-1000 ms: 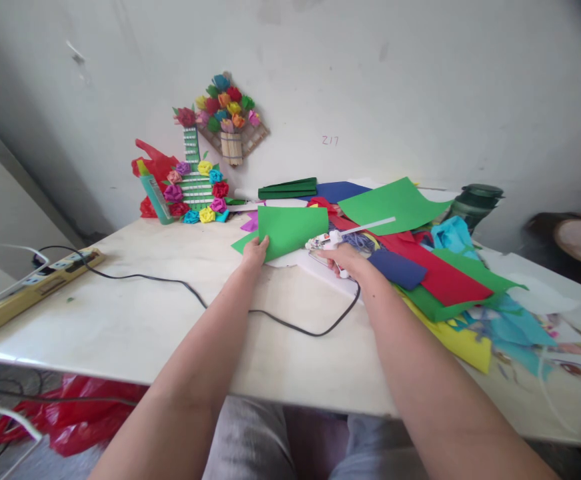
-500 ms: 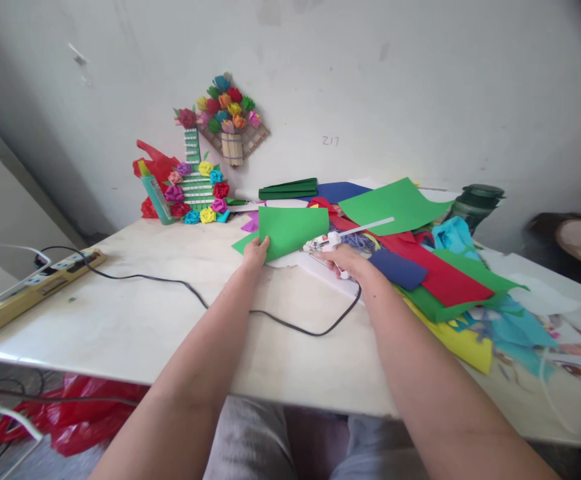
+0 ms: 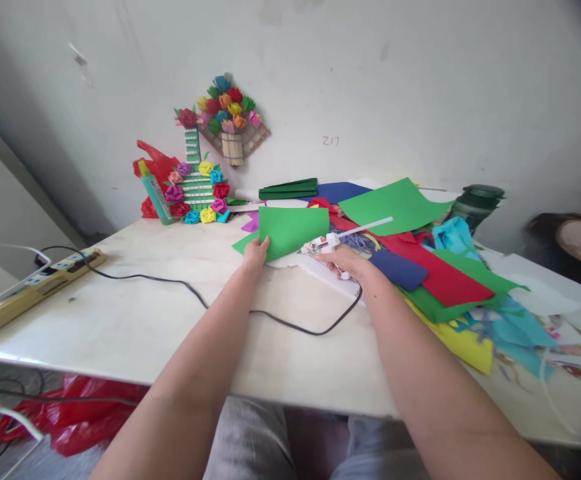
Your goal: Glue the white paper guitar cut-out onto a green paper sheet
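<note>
My left hand grips the lower left edge of a folded sheet of green paper, thumb on top. My right hand is wrapped round a white glue gun with a patterned front. Its nozzle points left, close to the green paper's lower right edge; whether it touches I cannot tell. A long glue stick sticks out of the back of the gun. From the handle a black cord runs across the table. White paper lies below the gun.
A yellow power strip lies at the left table edge. Behind stand a glue bottle and a guitar-shaped craft with paper roses. Coloured paper, including a red sheet, is heaped on the right, near a dark green bottle.
The glue gun has shifted very slightly to the left in my right hand. My left hand and the green paper stay put.
</note>
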`<move>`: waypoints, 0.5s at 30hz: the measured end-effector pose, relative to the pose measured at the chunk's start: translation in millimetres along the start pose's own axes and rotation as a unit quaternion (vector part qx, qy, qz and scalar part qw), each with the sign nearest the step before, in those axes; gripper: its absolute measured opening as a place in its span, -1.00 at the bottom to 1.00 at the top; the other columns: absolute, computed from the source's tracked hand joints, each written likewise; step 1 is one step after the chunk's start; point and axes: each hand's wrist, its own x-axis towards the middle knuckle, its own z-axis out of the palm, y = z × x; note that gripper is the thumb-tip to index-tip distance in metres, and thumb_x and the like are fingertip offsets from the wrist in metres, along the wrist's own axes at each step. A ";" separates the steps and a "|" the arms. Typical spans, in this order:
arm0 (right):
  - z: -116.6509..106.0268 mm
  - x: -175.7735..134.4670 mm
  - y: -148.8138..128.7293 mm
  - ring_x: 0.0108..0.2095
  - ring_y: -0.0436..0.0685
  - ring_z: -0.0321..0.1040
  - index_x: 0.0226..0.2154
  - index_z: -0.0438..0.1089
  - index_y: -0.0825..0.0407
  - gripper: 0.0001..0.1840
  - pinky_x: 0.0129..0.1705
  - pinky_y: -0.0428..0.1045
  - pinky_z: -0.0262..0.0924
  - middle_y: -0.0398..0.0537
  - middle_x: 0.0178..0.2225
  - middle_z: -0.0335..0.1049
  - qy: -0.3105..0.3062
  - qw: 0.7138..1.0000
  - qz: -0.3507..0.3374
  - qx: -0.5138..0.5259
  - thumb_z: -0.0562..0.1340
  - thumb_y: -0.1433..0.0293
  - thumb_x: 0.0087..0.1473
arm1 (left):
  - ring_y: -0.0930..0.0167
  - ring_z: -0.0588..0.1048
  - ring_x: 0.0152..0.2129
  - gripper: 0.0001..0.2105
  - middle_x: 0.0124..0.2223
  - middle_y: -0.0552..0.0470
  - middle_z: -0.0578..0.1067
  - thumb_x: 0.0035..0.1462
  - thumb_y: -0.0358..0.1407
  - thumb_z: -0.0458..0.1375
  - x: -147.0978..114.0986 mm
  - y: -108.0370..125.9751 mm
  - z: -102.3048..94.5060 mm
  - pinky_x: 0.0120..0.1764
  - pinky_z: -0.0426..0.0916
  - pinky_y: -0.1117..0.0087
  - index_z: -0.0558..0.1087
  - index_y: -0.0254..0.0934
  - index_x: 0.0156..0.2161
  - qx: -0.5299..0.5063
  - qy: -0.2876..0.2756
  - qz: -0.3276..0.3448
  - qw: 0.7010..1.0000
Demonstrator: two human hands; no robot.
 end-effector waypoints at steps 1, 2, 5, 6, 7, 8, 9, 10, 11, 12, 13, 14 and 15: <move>0.0 -0.4 -0.3 -0.82 -0.14 0.02 -0.67 0.20 0.11 -0.68 -0.83 -0.18 -0.02 -0.22 -0.77 0.17 -0.003 1.000 -0.001 0.001 0.29 0.24 -0.21 | 0.31 0.26 0.01 -0.51 0.08 -0.13 0.27 0.00 -0.13 0.09 0.3 -0.3 0.1 0.02 0.12 0.38 0.28 -0.34 0.02 0.004 -0.001 0.002 1.000; 0.1 -0.8 -0.6 -0.81 -0.14 0.02 -0.67 0.20 0.10 -0.68 -0.83 -0.19 -0.02 -0.22 -0.78 0.17 -0.006 1.000 -0.003 0.002 0.29 0.24 -0.21 | 0.31 0.26 0.01 -0.51 0.08 -0.13 0.27 0.00 -0.13 0.09 0.5 -0.6 0.1 0.02 0.12 0.38 0.28 -0.35 0.02 0.007 -0.003 0.003 1.000; 0.2 -1.4 -1.0 -0.80 -0.13 0.02 -0.66 0.20 0.10 -0.67 -0.83 -0.18 -0.03 -0.23 -0.77 0.16 -0.016 1.000 -0.013 0.012 0.30 0.24 -0.24 | 0.33 0.25 0.01 -0.50 0.09 -0.12 0.27 0.00 -0.13 0.08 0.8 -0.8 0.0 0.02 0.12 0.41 0.27 -0.35 0.03 0.011 -0.003 0.003 1.000; 0.2 -1.3 -0.8 -0.80 -0.13 0.02 -0.66 0.20 0.10 -0.67 -0.83 -0.18 -0.04 -0.23 -0.77 0.16 -0.017 1.000 -0.016 0.014 0.30 0.24 -0.24 | 0.33 0.25 0.01 -0.51 0.09 -0.12 0.27 0.00 -0.13 0.09 0.6 -0.6 -0.1 0.01 0.12 0.41 0.27 -0.34 0.03 0.011 -0.002 0.003 1.000; 0.3 -1.2 -0.6 -0.80 -0.13 0.02 -0.65 0.20 0.10 -0.67 -0.83 -0.18 -0.04 -0.23 -0.77 0.16 -0.019 1.000 -0.018 0.016 0.30 0.24 -0.25 | 0.33 0.25 0.01 -0.51 0.08 -0.11 0.27 0.00 -0.13 0.09 0.2 -0.2 -0.2 0.01 0.12 0.41 0.28 -0.33 0.03 0.010 -0.003 0.004 1.000; 0.4 -1.1 -0.3 -0.80 -0.13 0.02 -0.65 0.19 0.09 -0.67 -0.83 -0.18 -0.04 -0.23 -0.77 0.15 -0.020 0.999 -0.020 0.017 0.30 0.23 -0.25 | 0.33 0.26 0.01 -0.52 0.08 -0.11 0.27 0.00 -0.14 0.09 -0.3 0.3 -0.3 0.01 0.13 0.41 0.28 -0.33 0.02 0.009 -0.002 0.004 1.000; 0.5 -1.0 -0.2 -0.80 -0.13 0.02 -0.65 0.19 0.09 -0.67 -0.83 -0.18 -0.04 -0.23 -0.77 0.15 -0.020 0.999 -0.019 0.018 0.30 0.23 -0.25 | 0.32 0.26 0.01 -0.52 0.08 -0.11 0.27 0.01 -0.14 0.08 -0.8 0.9 -0.5 0.01 0.13 0.40 0.28 -0.33 0.02 0.009 -0.002 0.004 1.000; 0.6 -0.9 -0.1 -0.80 -0.13 0.01 -0.65 0.19 0.09 -0.68 -0.83 -0.18 -0.04 -0.24 -0.77 0.15 -0.020 0.999 -0.018 0.018 0.30 0.24 -0.25 | 0.32 0.26 0.00 -0.52 0.08 -0.12 0.28 0.01 -0.14 0.08 -1.4 1.5 -0.5 0.01 0.12 0.40 0.28 -0.34 0.02 0.009 -0.003 0.004 1.000; 0.8 -0.9 -0.2 -0.80 -0.13 0.01 -0.64 0.20 0.09 -0.68 -0.83 -0.17 -0.04 -0.24 -0.77 0.15 -0.020 0.999 -0.017 0.018 0.30 0.24 -0.25 | 0.32 0.26 0.00 -0.52 0.08 -0.12 0.28 0.01 -0.14 0.08 -2.0 2.0 -0.6 0.01 0.12 0.40 0.28 -0.35 0.03 0.010 -0.004 0.003 1.000; 1.1 -1.0 -0.4 -0.80 -0.12 0.01 -0.63 0.20 0.09 -0.68 -0.83 -0.17 -0.04 -0.24 -0.77 0.15 -0.021 0.999 -0.015 0.019 0.31 0.24 -0.25 | 0.32 0.26 0.00 -0.51 0.08 -0.13 0.27 0.01 -0.14 0.08 -2.4 2.4 -0.6 0.01 0.12 0.40 0.27 -0.36 0.03 0.010 -0.005 0.003 1.000; 1.3 -1.2 -0.9 -0.80 -0.12 0.01 -0.63 0.21 0.09 -0.68 -0.82 -0.17 -0.03 -0.23 -0.76 0.15 -0.024 0.999 -0.013 0.019 0.31 0.24 -0.26 | 0.32 0.26 0.00 -0.51 0.08 -0.14 0.27 0.01 -0.14 0.07 -2.6 2.6 -0.5 0.01 0.12 0.40 0.26 -0.37 0.04 0.010 -0.005 0.002 1.000; 1.5 -1.4 -1.4 -0.80 -0.12 0.01 -0.62 0.21 0.10 -0.68 -0.82 -0.16 -0.03 -0.23 -0.76 0.15 -0.026 0.999 -0.011 0.018 0.31 0.24 -0.26 | 0.32 0.26 0.00 -0.50 0.08 -0.14 0.27 0.01 -0.14 0.07 -2.6 2.6 -0.5 0.01 0.13 0.40 0.26 -0.38 0.04 0.010 -0.005 0.002 1.000; 1.7 -1.8 -2.1 -0.80 -0.12 0.01 -0.61 0.22 0.10 -0.69 -0.82 -0.16 -0.03 -0.23 -0.76 0.15 -0.028 0.999 -0.010 0.017 0.31 0.23 -0.26 | 0.32 0.26 0.00 -0.49 0.09 -0.14 0.26 0.01 -0.14 0.08 -2.5 2.4 -0.4 0.01 0.13 0.39 0.25 -0.38 0.04 0.009 -0.005 0.001 1.000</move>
